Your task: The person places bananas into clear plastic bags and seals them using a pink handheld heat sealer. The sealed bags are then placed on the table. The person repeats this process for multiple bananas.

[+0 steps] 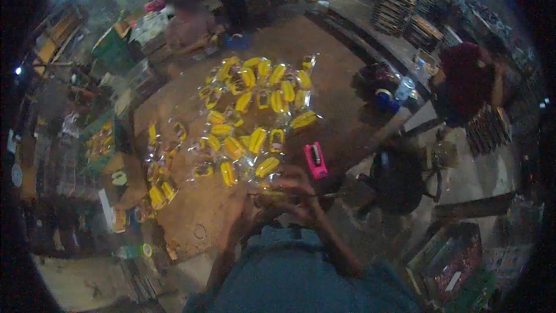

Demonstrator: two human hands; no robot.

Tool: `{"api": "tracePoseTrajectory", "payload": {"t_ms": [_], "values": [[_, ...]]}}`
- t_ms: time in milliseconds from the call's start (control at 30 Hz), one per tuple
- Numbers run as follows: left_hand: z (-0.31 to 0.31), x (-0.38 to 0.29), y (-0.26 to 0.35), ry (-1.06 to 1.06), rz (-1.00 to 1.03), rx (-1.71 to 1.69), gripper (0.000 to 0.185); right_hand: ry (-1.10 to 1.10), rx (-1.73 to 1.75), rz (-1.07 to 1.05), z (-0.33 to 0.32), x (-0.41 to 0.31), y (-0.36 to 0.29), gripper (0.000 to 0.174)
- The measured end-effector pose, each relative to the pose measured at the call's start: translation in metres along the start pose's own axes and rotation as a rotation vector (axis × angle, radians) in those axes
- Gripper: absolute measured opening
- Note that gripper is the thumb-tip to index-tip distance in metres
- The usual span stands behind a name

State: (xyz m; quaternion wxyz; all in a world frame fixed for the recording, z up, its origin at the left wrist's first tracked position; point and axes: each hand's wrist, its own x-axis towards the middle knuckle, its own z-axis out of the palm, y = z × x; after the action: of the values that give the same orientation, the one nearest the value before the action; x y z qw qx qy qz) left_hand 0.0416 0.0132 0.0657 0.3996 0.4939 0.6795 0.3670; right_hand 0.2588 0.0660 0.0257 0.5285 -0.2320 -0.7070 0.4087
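Observation:
My left hand [255,198] and my right hand [299,189] are close together in front of my waist, at the near edge of a brown table [191,221]. Both are blurred. A thin yellow edge shows between them, and my right hand's fingers bend over it; what it belongs to is hidden. Clear plastic glints just beyond the fingers. Past my hands lie many yellow items in clear wrappers, among them a yellow packet [267,167] close by and another packet [227,174] to its left. A bright pink device [316,161], perhaps a tape dispenser, lies beyond my right hand.
More yellow packets [160,195] lie along the table's left edge. A person [191,30] sits at the far left side, another person [462,82] at the right. A clear cup [405,88] stands near the right edge. A dark chair [397,178] is at my right.

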Motion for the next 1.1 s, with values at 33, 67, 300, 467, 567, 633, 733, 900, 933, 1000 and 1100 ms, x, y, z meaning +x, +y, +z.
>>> {"api": "tracePoseTrajectory", "payload": {"t_ms": [33,67,300,467,567,633,733,900,933,1000,1100], "values": [[0.002,0.005,-0.005,0.025,-0.087,-0.221,0.024,-0.056,-0.128,-0.098,0.002,0.003,0.007,0.065],[0.005,0.008,-0.007,0.039,-0.286,-0.465,0.025,-0.078,-0.201,-0.104,0.004,-0.001,0.011,0.061],[-0.011,-0.003,-0.017,0.189,0.027,0.297,0.027,-0.141,-0.421,0.113,-0.023,-0.049,0.094,0.037],[-0.028,0.004,-0.047,0.343,0.151,0.242,0.027,0.313,-0.618,0.91,-0.081,-0.073,0.19,0.042],[-0.028,0.01,-0.054,0.395,0.184,0.32,0.022,0.278,-0.58,0.916,-0.091,-0.081,0.236,0.044],[-0.027,0.011,-0.05,0.348,0.212,0.283,0.019,0.208,-0.54,1.027,-0.095,-0.078,0.262,0.045],[-0.029,0.009,-0.04,0.186,0.173,0.178,0.014,0.153,-0.446,1.172,-0.1,-0.077,0.28,0.036],[-0.024,0.007,-0.035,0.2,-0.011,0.231,0.008,0.306,-0.167,1.048,-0.111,-0.075,0.268,0.031],[-0.024,0.005,-0.036,0.227,0.049,0.194,0.007,0.292,-0.169,1.009,-0.114,-0.076,0.264,0.032],[-0.025,0.001,-0.039,0.232,0.098,0.138,0.007,0.323,-0.192,1.009,-0.115,-0.083,0.258,0.031],[-0.033,-0.002,-0.04,0.184,0.096,0.242,0.01,0.368,-0.318,1.123,-0.107,-0.111,0.256,0.037]]}}
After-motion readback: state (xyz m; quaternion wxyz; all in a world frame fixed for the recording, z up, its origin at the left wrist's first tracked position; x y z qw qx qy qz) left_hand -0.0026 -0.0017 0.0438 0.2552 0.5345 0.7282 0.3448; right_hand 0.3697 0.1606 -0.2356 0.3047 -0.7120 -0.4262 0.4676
